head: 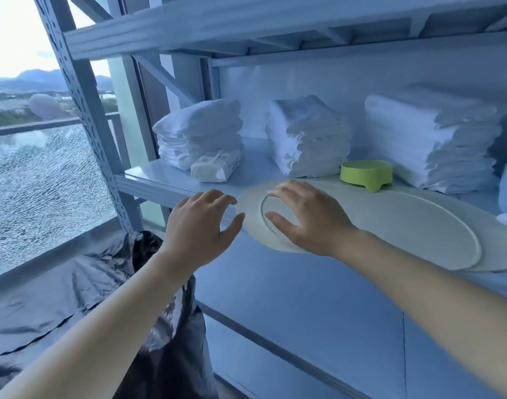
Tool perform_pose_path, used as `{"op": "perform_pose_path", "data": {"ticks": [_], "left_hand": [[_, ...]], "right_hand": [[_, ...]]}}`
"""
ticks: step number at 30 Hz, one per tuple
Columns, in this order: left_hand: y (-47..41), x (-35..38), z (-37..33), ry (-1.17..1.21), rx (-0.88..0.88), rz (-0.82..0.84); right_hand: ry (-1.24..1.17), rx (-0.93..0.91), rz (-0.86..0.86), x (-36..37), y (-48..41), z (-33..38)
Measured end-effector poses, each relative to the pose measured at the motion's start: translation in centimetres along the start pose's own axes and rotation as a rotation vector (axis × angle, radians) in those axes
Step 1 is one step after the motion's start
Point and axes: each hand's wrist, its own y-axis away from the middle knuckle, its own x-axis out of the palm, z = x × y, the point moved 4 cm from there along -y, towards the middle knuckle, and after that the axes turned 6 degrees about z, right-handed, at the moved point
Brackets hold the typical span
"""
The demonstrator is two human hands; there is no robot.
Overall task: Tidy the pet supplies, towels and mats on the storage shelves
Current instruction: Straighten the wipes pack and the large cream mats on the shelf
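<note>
A pale oval mat (376, 223) lay along the front edge of the shelf (160, 174), its left end jutting past that edge. The right hand (307, 218) was over that end, fingers spread and gripping nothing; whether it touched was unclear. The left hand (202, 223), loosely spread, was just beside the mat's tip. A green bowl (366, 171) stood at the mat's back edge, with towel stacks (307, 136) behind.

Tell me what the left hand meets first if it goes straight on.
Probably the left end of the pale mat, just beyond the left hand; depth is unclear.
</note>
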Motion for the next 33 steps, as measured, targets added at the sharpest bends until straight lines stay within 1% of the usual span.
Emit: {"op": "perform_pose_path", "data": {"ticks": [5, 10, 18, 23, 29, 33], "left_hand": [[-3.2, 2.3, 2.5, -0.001, -0.016, 0.035], [-5.7, 4.1, 3.7, -0.018, -0.027, 0.048], [-9.4, 6.0, 6.9, -0.097, -0.121, 0.034], [-9.7, 7.2, 9.2, -0.135, -0.169, 0.015], [-10.4, 7.5, 12.1, -0.184, -0.191, 0.074], [-11.4, 8.7, 13.9, -0.184, -0.192, 0.091]], "right_hand": [[-0.011, 0.017, 0.027, 1.9, -3.5, -1.6], [0.024, -0.01, 0.046, 2.9, -6.5, -3.4], [-0.002, -0.104, 0.091, 5.1, -12.5, -4.7], [-0.01, -0.16, 0.087, 6.8, -15.5, -5.2], [-0.007, -0.195, 0.121, 8.9, -19.0, -4.9], [-0.003, -0.198, 0.107, 10.0, -21.7, -4.5]]}}
